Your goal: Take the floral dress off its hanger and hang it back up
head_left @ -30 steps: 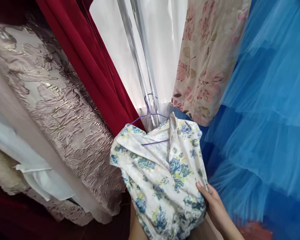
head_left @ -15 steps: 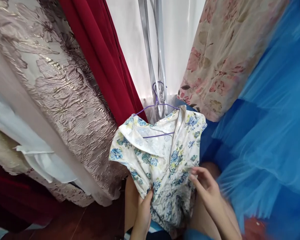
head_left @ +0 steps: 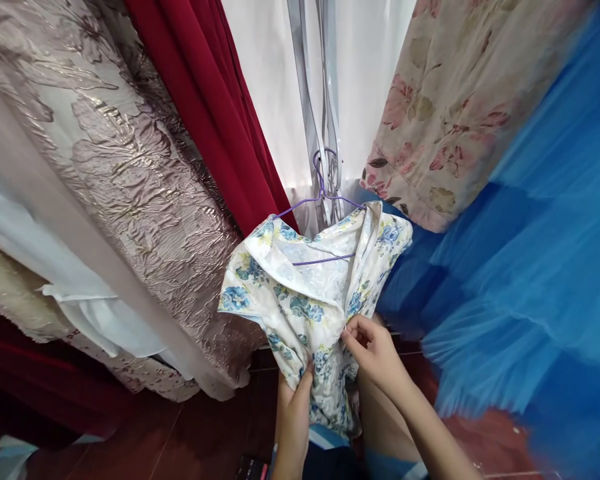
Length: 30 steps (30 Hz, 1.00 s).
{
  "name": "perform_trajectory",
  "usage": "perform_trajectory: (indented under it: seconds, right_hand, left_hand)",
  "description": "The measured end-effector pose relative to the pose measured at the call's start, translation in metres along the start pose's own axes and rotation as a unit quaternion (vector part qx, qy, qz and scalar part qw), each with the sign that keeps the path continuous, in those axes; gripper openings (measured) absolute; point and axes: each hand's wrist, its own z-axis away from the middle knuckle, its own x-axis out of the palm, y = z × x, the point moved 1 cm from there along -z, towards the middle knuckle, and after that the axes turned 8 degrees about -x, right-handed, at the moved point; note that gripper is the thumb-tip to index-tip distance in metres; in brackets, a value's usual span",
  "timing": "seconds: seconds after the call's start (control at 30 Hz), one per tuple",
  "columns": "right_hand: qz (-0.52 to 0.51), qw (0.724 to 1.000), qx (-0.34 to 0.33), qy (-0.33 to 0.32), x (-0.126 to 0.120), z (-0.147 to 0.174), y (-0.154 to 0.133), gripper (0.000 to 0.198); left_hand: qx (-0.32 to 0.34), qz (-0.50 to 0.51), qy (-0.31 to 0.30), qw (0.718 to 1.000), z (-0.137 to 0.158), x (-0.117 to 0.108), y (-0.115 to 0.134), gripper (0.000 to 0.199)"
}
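Observation:
A white short-sleeved dress (head_left: 300, 313) with blue and yellow-green flowers hangs on a thin purple hanger (head_left: 321, 192) in front of me. The neckline gapes, and the hanger's lower bar shows inside it. My left hand (head_left: 296, 399) grips the cloth at the waist on the left side, thumb in front and fingers behind. At the bottom of the neckline my right hand (head_left: 373, 347) is closed in a pinch on the front edge. Whether a small fastener sits between those fingertips cannot be made out. The lower part of the dress hangs bunched between my legs.
Long gowns hang close around: a pink metallic brocade one (head_left: 135, 180), a dark red one (head_left: 215, 113) and a pink-flowered beige one (head_left: 440, 127). Blue tulle (head_left: 520, 267) spreads on the right. Grey ribbons (head_left: 325, 100) dangle behind the hanger. Reddish tiles (head_left: 195, 433) cover the floor.
My right hand has moved left from beside the dress, its fingers loose before, and now pinches the neckline's lower front edge. My left hand keeps its grip at the waist.

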Motion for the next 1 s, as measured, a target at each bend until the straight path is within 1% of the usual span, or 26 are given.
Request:
perform_trajectory:
  seconds: [0.03,0.07,0.1,0.13,0.17,0.2,0.23,0.3,0.33,0.4,0.5,0.57,0.67,0.73,0.77,0.8,0.83,0.87,0.93,1.0]
  right_hand:
    - [0.009,1.0,-0.008,-0.001,-0.003,0.004,0.0,0.021]
    - [0.019,1.0,-0.013,-0.005,-0.005,0.01,-0.001,0.021]
    - [0.03,0.999,-0.016,-0.015,-0.008,0.015,-0.002,0.022]
    - [0.038,0.999,-0.017,-0.029,-0.01,0.021,-0.005,0.022]
    - [0.044,0.998,-0.02,-0.045,-0.012,0.026,-0.008,0.022]
    - [0.049,0.997,-0.025,-0.06,-0.014,0.03,-0.012,0.023]
    - [0.055,0.995,-0.031,-0.074,-0.015,0.033,-0.016,0.023]
    - [0.075,0.991,-0.044,-0.104,-0.018,0.035,-0.026,0.023]
    - [0.088,0.987,-0.051,-0.121,-0.02,0.034,-0.031,0.022]
    - [0.122,0.977,-0.068,-0.159,-0.024,0.028,-0.038,0.019]
    - [0.176,0.957,-0.12,-0.199,-0.034,0.015,-0.045,0.014]
    - [0.206,0.942,-0.164,-0.206,-0.041,0.004,-0.045,0.013]
    - [0.228,0.928,-0.226,-0.188,-0.05,-0.018,-0.043,0.011]
    - [0.237,0.924,-0.267,-0.14,-0.056,-0.041,-0.044,0.009]
    - [0.243,0.921,-0.286,-0.105,-0.059,-0.054,-0.047,0.009]
    - [0.251,0.917,-0.303,-0.065,-0.061,-0.069,-0.051,0.009]
    - [0.26,0.911,-0.319,-0.029,-0.064,-0.085,-0.057,0.009]
    - [0.268,0.904,-0.333,0.005,-0.065,-0.1,-0.064,0.009]
    - [0.28,0.889,-0.358,0.054,-0.066,-0.127,-0.078,0.01]
    - [0.287,0.88,-0.366,0.093,-0.064,-0.145,-0.09,0.008]
  left_hand:
    - [0.045,-0.015,0.025,0.999,-0.001,-0.001,0.001,0.064]
    - [0.101,-0.035,0.064,0.992,-0.002,-0.002,0.001,0.064]
    - [0.163,-0.062,0.108,0.979,-0.002,-0.002,0.003,0.064]
    - [0.223,-0.095,0.139,0.96,0.0,-0.002,0.004,0.063]
    - [0.271,-0.135,0.143,0.942,0.001,0.0,0.006,0.059]
    - [0.304,-0.179,0.116,0.929,0.004,0.004,0.007,0.052]
    - [0.324,-0.22,0.064,0.918,0.007,0.01,0.009,0.045]
    - [0.348,-0.278,-0.042,0.895,0.014,0.026,0.014,0.034]
    - [0.357,-0.292,-0.07,0.885,0.018,0.034,0.017,0.03]
    - [0.375,-0.296,-0.074,0.875,0.022,0.049,0.024,0.023]
    - [0.378,-0.284,-0.077,0.878,0.022,0.061,0.031,0.009]
    - [0.378,-0.275,-0.093,0.879,0.02,0.062,0.034,0.013]
    - [0.366,-0.289,-0.118,0.877,0.023,0.06,0.035,0.02]
    - [0.353,-0.336,-0.139,0.862,0.029,0.061,0.035,0.021]
    - [0.351,-0.373,-0.15,0.845,0.033,0.062,0.036,0.022]
    - [0.355,-0.416,-0.162,0.821,0.037,0.064,0.038,0.022]
    - [0.362,-0.464,-0.171,0.79,0.041,0.067,0.04,0.021]
    - [0.371,-0.512,-0.178,0.754,0.045,0.07,0.042,0.02]
    - [0.383,-0.604,-0.189,0.673,0.049,0.077,0.047,0.019]
    - [0.382,-0.681,-0.195,0.594,0.049,0.083,0.052,0.025]
